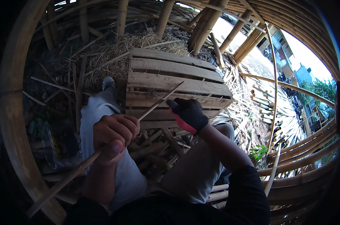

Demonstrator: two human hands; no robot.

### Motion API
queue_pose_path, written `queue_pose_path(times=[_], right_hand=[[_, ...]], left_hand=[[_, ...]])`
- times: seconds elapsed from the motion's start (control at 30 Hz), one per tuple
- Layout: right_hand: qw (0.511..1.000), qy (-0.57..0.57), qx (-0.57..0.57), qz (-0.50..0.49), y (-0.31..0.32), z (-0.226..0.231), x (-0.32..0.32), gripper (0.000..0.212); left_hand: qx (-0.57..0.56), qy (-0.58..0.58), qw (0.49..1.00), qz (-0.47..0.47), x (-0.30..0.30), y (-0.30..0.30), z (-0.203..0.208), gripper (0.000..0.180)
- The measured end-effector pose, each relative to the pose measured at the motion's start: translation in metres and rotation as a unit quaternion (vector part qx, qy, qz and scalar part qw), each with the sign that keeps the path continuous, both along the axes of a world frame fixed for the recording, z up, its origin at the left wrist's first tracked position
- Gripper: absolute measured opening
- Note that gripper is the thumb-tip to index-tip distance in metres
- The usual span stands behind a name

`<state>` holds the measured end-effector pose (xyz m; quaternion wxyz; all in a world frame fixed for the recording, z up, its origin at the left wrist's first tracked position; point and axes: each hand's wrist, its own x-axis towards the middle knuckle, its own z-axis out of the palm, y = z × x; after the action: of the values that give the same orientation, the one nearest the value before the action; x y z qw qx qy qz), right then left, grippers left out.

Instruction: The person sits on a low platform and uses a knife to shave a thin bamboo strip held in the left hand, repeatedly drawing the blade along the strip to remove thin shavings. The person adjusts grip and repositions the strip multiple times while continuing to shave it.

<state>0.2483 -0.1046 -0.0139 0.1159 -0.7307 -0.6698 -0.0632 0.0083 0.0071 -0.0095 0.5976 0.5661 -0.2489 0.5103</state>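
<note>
My bare left hand is closed round a long, thin bamboo stick. The stick slants from the lower left up to the right, its far end over a slatted wooden crate. My right hand, in a black and red work glove, is closed beside the upper part of the stick, with the thumb pointing toward it. What the gloved fingers hold, if anything, is hidden. Both hands are above my knees, in front of the crate.
Dry shavings and loose bamboo strips lie behind and left of the crate. Upright bamboo posts stand at the back. Cut bamboo poles are stacked on the right. A thick curved bamboo pole rises at the left edge.
</note>
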Motion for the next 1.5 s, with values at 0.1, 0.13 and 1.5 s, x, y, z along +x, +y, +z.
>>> queue_pose_path(times=[0.1,0.13,1.5], right_hand=[[0.987,-0.072,-0.060,-0.130,0.022,0.002,0.066,0.040],[0.987,-0.070,-0.067,-0.131,0.020,0.004,0.062,0.039],[0.995,-0.055,-0.038,0.070,0.020,0.022,-0.001,0.036]], left_hand=[[-0.011,0.002,1.000,-0.010,0.001,0.005,0.003,0.063],[-0.009,0.001,1.000,-0.013,0.001,0.004,0.003,0.063],[-0.026,0.005,1.000,0.006,-0.004,-0.003,-0.003,0.061]])
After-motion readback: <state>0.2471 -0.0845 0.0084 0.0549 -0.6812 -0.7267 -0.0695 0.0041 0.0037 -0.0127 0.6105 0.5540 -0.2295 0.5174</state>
